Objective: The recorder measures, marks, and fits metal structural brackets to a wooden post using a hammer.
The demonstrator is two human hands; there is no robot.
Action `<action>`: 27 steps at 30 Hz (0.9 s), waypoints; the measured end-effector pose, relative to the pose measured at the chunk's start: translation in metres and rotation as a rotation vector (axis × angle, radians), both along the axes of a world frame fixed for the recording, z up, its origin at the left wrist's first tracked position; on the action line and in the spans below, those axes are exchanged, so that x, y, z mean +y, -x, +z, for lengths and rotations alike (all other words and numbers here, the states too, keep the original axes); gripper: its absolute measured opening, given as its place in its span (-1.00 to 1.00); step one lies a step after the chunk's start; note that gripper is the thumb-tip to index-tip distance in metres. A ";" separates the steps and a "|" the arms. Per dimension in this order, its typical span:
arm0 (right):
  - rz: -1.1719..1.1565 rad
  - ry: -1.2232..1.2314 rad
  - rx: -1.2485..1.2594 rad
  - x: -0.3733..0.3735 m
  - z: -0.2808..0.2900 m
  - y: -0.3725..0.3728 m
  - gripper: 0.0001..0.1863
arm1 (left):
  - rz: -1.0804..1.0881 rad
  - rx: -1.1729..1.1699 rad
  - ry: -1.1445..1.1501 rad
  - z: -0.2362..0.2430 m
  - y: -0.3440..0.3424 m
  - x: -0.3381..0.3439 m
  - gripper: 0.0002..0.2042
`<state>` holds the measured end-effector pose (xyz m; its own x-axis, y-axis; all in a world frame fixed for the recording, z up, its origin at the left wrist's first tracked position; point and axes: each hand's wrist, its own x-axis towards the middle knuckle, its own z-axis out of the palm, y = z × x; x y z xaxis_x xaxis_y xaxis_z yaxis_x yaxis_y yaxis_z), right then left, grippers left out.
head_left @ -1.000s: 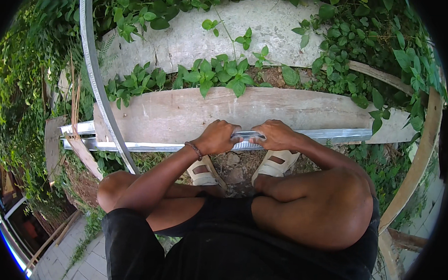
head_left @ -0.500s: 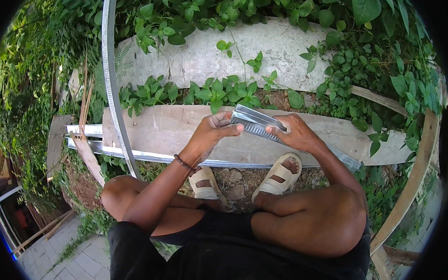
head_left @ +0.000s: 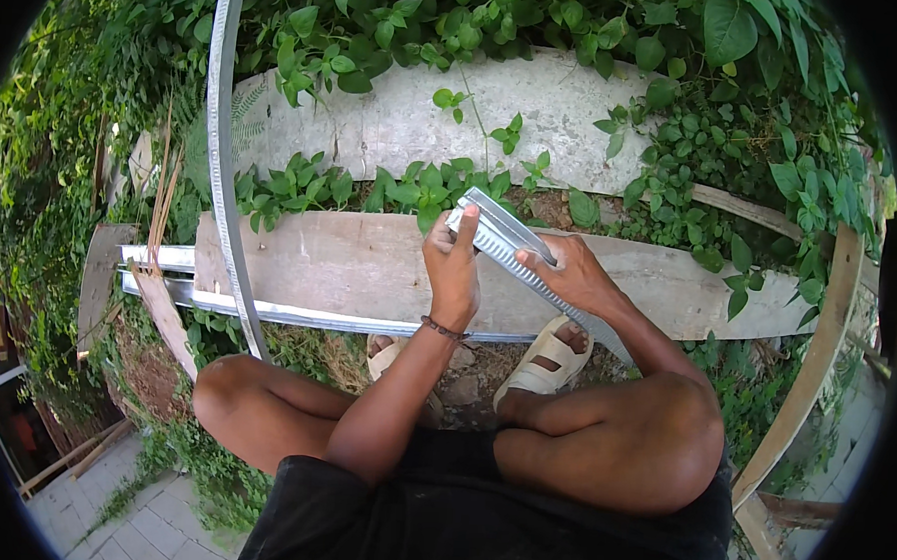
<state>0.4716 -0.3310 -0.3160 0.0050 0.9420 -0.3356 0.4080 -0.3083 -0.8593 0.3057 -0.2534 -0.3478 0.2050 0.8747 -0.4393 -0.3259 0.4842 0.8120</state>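
My left hand, with a dark beaded bracelet at its wrist, grips the far left end of a galvanized metal channel. Closed around its nearer part is my right hand, thumb along the side. A ridged length of metal strip runs beneath that hand and slopes down toward my right knee. Whether the smooth upper part and the ridged part are one folded piece, I cannot tell. The metal is held tilted above a weathered wooden board, its far left end raised.
More silvery metal profiles stick out from under the board's left end. A long metal strip rises on the left beside split wood. Another pale board lies farther off among leafy plants. A wooden strip stands at right.
The channel has tilted steeper, its far left end swinging up. My left hand has turned upright and shifted right, closing on that end. My right hand has moved slightly left and down.
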 end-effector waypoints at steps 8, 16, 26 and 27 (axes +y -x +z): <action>0.050 0.154 -0.128 -0.007 0.016 0.006 -0.47 | 0.058 -0.095 0.088 -0.003 0.015 0.024 -0.75; 0.015 0.086 -0.118 -0.005 0.009 0.000 -0.51 | 0.017 -0.148 0.156 0.004 0.004 0.029 -0.71; 0.033 -0.038 -0.476 -0.001 0.003 -0.001 -0.50 | 0.108 -0.067 0.356 0.017 -0.028 0.002 -0.51; 0.029 -0.052 -0.471 -0.003 0.007 -0.002 -0.51 | 0.112 -0.007 0.347 0.019 -0.033 0.003 -0.47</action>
<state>0.4732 -0.3338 -0.3087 0.1189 0.9594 -0.2556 0.7647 -0.2527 -0.5928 0.3388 -0.2504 -0.3285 0.1200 0.6910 -0.7129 -0.3973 0.6915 0.6033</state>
